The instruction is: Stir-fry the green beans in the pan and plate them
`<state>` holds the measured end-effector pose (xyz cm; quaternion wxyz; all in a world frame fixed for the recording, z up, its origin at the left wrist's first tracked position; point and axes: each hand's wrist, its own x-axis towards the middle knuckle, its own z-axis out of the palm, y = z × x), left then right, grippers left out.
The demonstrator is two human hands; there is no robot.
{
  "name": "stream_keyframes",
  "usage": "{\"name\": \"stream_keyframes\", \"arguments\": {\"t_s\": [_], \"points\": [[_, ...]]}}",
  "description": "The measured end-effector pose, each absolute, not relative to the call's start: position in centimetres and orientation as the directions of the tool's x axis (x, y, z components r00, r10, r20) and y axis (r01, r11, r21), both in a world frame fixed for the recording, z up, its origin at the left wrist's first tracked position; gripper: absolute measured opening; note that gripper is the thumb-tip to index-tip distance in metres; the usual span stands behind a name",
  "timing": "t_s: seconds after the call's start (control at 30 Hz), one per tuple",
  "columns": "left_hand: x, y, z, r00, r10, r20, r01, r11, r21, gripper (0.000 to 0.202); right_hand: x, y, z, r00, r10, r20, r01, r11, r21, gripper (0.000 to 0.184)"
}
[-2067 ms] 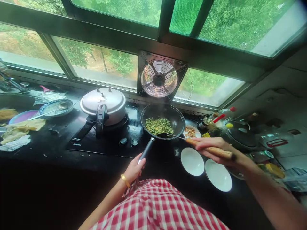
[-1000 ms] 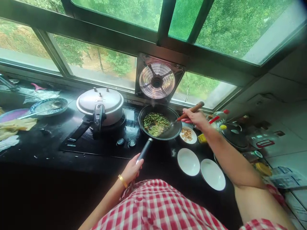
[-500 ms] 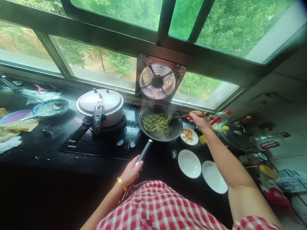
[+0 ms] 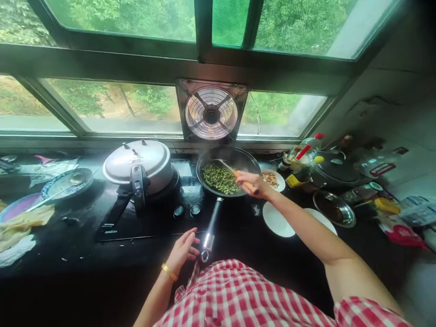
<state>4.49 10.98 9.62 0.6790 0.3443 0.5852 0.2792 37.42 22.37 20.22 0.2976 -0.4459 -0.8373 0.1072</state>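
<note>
Wok | left hand empty, half-uncurled, just off handle | right hand wrapped round spatula, by right rim

Passage: between left hand and pan handle, narrow | leftward obstacle: pressure cooker | behind it: probably tight

Green chopped food shows against a black pan, whose dark handle ends in silver, and the spatula grip is orange-brown. The shirt is checked red and white, the bracelet gold. The tabletop is black, the pressure cooker silver-grey, one bowl white, and one dish blue-patterned on white.
</note>
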Motion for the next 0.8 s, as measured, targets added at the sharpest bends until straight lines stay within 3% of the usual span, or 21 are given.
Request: {"name": "stream_keyframes", "arguments": {"t_s": [0.13, 0.27, 0.33, 0.6, 0.73, 0.8], "points": [[1.8, 10.5, 8.0, 0.163, 0.755, -0.635, 0.03, 0.639, 0.768, 0.044, 36.5, 17.2, 23.0, -0.608, 0.759, 0.232, 0.647, 0.644, -0.408, 0.021], [-1.4, 10.4, 6.4, 0.133, 0.756, -0.641, 0.036, 0.642, 0.766, 0.049, 37.2, 11.0, 28.1, -0.569, 0.797, 0.203, 0.712, 0.601, -0.363, 0.022], [-2.5, 10.7, 5.6, 0.118, 0.771, -0.626, 0.046, 0.626, 0.779, 0.056, 37.0, 9.1, 28.5, -0.54, 0.818, 0.198, 0.754, 0.575, -0.318, 0.026], [-2.9, 12.3, 4.2, 0.153, 0.826, -0.542, 0.138, 0.525, 0.84, 0.086, 33.5, 11.4, 16.6, -0.38, 0.895, 0.234, 0.907, 0.41, -0.092, 0.029], [-1.5, 11.6, 4.1, 0.146, 0.791, -0.595, 0.188, 0.568, 0.801, 0.086, 34.1, 11.5, 13.1, -0.329, 0.89, 0.315, 0.921, 0.376, -0.101, 0.04], [-0.3, 10.3, 4.5, 0.119, 0.801, -0.587, 0.266, 0.544, 0.796, 0.076, 36.0, 10.2, 12.4, -0.204, 0.892, 0.403, 0.939, 0.294, -0.177, 0.043]]}}
